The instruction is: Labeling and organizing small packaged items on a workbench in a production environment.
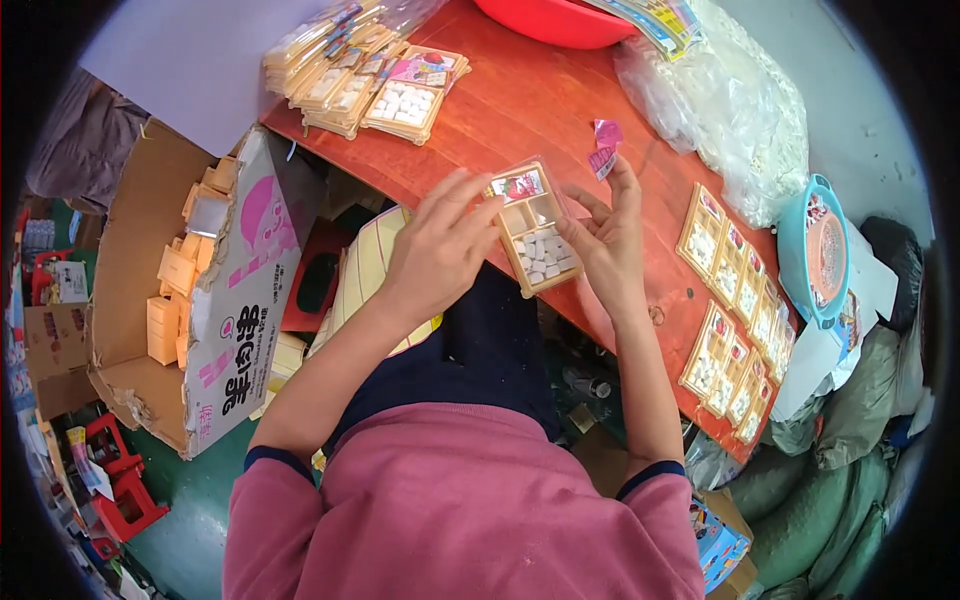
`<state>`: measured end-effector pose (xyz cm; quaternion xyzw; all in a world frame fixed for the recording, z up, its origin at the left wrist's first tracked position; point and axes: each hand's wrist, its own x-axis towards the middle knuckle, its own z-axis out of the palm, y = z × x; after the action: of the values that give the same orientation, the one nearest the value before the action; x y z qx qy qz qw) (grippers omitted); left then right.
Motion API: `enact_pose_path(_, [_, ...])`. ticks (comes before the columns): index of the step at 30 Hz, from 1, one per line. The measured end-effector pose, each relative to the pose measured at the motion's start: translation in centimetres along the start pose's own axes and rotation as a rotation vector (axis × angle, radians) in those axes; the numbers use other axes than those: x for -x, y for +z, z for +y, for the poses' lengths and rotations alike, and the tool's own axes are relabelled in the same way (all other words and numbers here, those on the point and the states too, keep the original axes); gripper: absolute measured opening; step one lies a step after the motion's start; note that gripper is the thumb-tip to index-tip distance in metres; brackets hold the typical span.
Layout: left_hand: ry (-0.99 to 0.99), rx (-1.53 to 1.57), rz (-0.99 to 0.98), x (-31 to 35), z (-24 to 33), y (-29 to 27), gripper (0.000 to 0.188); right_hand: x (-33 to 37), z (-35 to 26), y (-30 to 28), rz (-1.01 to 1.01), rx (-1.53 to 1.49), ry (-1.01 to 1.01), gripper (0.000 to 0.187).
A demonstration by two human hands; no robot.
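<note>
A tan compartment tray (530, 284) is tilted in front of me over the near table edge. White blocks (545, 255) fill its lower compartment, and a strawberry-printed packet (518, 186) sits at its top. Along the tray's right edge lies the thumb of my right hand (603, 240), gripping it. Between that hand's raised fingers is a small pink packet (603, 150). My left hand (440, 240) has its fingers stretched out, their tips at the tray's upper left edge. Its thumb is hidden.
Stacked filled trays (400, 105) stand far left on the red table (530, 90); more filled trays (735, 270) lie right. A blue basket (812, 300), a clear bag of white pieces (745, 120) and a red basin (560, 22) surround them. A carton (250, 300) holds orange trays (178, 270).
</note>
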<state>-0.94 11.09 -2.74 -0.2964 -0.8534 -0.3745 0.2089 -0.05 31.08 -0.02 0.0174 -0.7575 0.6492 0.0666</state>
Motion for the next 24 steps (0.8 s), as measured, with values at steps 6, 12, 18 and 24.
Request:
enact_pose_path(6, [0.015, -0.066, -0.048, -0.6, -0.3, 2.0, 0.023, 0.5, -0.6, -0.1, 0.028, 0.268, 0.205, 0.084])
enact_pose_path(12, [0.003, -0.04, -0.066, -0.8, -0.5, 3.0, 0.021, 1.2, 1.2, -0.5, 0.065, 0.319, 0.167, 0.082])
enact_pose_path(18, [0.046, -0.009, -0.069, -1.8, -0.8, 3.4, 0.018, 0.5, -0.6, -3.7, 0.331, 0.482, -0.373, 0.062])
enact_pose_path(24, [0.124, -0.061, -0.035, -2.1, -1.2, 2.9, 0.023, 1.2, -4.6, -6.0, 0.375, -0.056, -0.332, 0.034])
